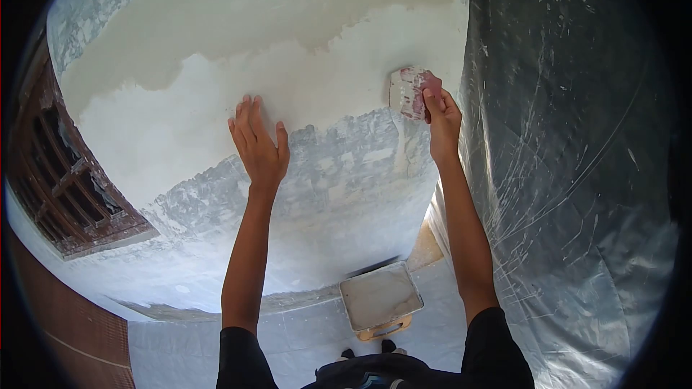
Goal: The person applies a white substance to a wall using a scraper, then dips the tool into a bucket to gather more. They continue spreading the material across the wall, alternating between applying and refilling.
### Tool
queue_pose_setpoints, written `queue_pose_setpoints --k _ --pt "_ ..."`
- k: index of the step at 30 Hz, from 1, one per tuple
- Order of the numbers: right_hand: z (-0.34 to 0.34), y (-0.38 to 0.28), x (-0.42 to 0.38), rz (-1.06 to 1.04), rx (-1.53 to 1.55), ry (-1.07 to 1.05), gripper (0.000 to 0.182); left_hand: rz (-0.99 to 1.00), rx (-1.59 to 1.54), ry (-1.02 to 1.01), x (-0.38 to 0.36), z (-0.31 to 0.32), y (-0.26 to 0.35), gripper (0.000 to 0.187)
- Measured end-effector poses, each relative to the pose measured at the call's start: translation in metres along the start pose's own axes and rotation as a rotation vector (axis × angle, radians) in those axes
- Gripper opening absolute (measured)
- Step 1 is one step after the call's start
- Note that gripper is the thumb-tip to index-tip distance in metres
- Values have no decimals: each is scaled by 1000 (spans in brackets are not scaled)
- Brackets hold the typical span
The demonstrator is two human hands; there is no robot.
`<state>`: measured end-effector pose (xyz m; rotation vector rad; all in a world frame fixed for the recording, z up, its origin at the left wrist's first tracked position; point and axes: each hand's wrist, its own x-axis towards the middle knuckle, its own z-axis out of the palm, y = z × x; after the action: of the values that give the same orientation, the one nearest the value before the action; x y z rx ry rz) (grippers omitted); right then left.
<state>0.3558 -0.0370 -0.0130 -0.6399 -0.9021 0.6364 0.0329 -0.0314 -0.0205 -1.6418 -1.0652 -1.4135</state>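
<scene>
A putty knife, its blade smeared with whitish filler and reddish stains, is pressed flat against the wall at the right end of the skimmed area, just beside the plastic sheeting that covers the adjoining surface. The blade's long axis is set roughly upright, tilted slightly, and the tool lies above and a little left of the right hand, by which it is gripped at the handle with the fingers closed around it. A narrow fresh streak is seen directly below the blade, running down over the grey unskimmed band. Well apart from the knife, to its left and slightly lower, the left hand is laid open and flat on the wall, fingers spread upward, holding nothing. The right hand is clearly the nearer one to the knife. Far below the knife, a mud pan with an orange handle is set on the floor, and a wooden window frame is seen far to its left.
</scene>
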Motion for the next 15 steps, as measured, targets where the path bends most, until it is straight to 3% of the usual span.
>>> queue_pose_setpoints --k 5,7,15 --pt "-47 59 -74 289 -152 -249 33 21 -334 -196 -95 7 41 38" --pt "-77 106 -110 345 -216 -336 32 -27 -485 -368 -152 11 51 34" --pt "-208 278 -289 644 -673 -298 31 -506 -481 -768 -395 -11 70 22"
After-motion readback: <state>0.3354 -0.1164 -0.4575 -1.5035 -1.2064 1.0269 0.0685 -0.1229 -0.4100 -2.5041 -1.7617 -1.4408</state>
